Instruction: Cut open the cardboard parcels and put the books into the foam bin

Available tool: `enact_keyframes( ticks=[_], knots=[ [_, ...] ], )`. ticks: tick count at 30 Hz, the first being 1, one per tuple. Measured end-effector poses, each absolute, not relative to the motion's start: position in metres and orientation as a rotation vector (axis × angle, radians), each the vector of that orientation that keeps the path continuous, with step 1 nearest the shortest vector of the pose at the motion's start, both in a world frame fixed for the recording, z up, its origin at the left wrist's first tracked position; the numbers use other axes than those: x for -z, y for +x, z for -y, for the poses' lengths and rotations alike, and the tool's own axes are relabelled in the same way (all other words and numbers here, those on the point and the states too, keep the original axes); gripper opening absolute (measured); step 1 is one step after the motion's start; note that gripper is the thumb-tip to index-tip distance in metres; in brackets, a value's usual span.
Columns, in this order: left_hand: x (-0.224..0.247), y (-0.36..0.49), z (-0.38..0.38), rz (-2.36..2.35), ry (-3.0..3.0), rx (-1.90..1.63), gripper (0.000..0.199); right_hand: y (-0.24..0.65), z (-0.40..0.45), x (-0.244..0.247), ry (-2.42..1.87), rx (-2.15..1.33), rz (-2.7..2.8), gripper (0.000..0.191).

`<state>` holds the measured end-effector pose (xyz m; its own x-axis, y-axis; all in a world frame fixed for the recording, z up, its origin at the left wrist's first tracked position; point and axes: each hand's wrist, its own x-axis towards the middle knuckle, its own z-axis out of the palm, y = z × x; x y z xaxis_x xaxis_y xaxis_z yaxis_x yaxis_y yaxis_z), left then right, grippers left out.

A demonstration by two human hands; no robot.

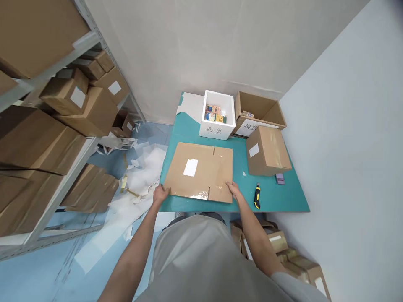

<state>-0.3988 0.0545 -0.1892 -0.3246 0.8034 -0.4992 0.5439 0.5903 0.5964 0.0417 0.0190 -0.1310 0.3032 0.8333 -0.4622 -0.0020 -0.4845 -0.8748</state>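
A flattened cardboard box [201, 184] with a white label lies on the green-topped table [195, 205]. Its lower left corner is gripped by my left hand [160, 194], the fingers tucked at or under the edge and partly hidden. On the opposite side my right hand [234, 189] holds the right edge, thumb on top of the cardboard. Clear tape shines along the near edge and by my right thumb. To the right of that hand lies a black and yellow utility knife [257, 197].
Behind stand a white foam box [215, 130] holding small colourful packs and an open carton [262, 105]. A closed carton [270, 151] sits at right, a small purple item [280, 179] beside it. Shelves [72, 167] with boxes, floor wrapping [145, 176] at left; cartons [296, 264] below right.
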Motion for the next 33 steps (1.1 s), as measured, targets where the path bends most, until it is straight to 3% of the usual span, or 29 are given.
enact_keyframes(
  ticks=[7, 13, 18, 21, 26, 29, 33],
  knots=[
    [0.198, -0.421, -0.059, -1.880, 1.164, -0.214, 0.049, -0.001, 0.079, 0.072, -1.600, -1.109, 0.574, 0.059],
    [0.183, -0.400, -0.068, -1.560, 1.257, -0.183, 0.047, -0.038, 0.177, 0.022, -1.583, -1.003, 0.388, 0.055],
    [0.160, -0.373, -0.072, -1.303, 1.220, -0.124, 0.058, -0.050, 0.262, 0.002, -1.560, -0.911, 0.298, 0.052],
    [0.146, -0.343, -0.066, -1.223, 1.224, -0.035, 0.050, -0.062, 0.326, 0.007, -1.493, -0.833, 0.209, 0.049],
    [0.118, -0.257, -0.012, -1.006, 1.264, 0.259, 0.020, -0.101, 0.465, 0.045, -1.298, -0.647, -0.134, 0.048],
    [0.104, -0.193, 0.056, -0.946, 1.406, 0.443, 0.020, -0.143, 0.563, 0.077, -1.003, -0.522, -0.410, 0.044],
    [0.101, -0.124, 0.190, -0.803, 1.649, 0.691, 0.018, -0.228, 0.672, 0.126, -0.550, -0.080, -0.789, 0.047]
  ],
)
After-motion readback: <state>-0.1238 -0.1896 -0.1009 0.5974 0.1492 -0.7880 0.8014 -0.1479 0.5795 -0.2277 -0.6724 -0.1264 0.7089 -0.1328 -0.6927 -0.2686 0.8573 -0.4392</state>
